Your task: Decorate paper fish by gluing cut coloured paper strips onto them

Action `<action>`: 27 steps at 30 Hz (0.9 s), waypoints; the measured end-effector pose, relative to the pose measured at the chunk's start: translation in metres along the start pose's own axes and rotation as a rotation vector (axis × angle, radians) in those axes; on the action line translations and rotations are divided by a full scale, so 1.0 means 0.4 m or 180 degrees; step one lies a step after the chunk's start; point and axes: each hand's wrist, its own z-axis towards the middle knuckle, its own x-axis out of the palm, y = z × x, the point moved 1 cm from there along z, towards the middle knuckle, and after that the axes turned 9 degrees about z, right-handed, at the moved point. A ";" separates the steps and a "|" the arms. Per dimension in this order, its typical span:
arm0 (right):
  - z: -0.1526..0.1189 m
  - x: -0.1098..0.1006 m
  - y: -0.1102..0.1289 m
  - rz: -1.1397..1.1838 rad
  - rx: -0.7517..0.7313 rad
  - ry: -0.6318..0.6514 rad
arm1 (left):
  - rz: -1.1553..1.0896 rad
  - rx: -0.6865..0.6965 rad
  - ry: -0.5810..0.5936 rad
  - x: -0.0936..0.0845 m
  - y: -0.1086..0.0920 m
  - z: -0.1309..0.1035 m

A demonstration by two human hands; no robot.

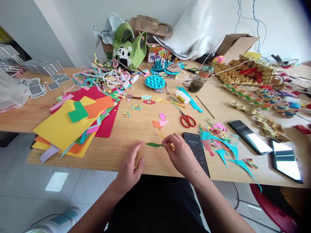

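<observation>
Angling inward just left of the green leaf shape (153,145), the left hand (130,163) is held half-open; the shape's right end is pinched by the right hand (179,151).

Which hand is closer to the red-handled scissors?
Right. The right hand is on the near side of the scissors; the left hand is farther off, to their left.

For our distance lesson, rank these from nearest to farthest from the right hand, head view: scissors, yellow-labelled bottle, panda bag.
1. Red scissors, just beyond the right hand.
2. Yellow-labelled bottle, beyond the scissors.
3. Green panda bag, far back, left.
</observation>
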 end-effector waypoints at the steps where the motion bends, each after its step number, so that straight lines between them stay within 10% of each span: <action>1: -0.003 -0.008 0.007 0.0065 -0.0015 0.0006 | -0.0202 -0.0120 0.0030 0.003 0.001 0.004; 21: -0.034 -0.062 0.000 0.0619 0.0050 0.0053 | -0.2062 -0.1109 0.0567 0.003 -0.059 0.067; 27: -0.054 -0.071 -0.013 0.0472 -0.0235 -0.0589 | -0.2690 -0.1593 0.0381 0.018 -0.066 0.063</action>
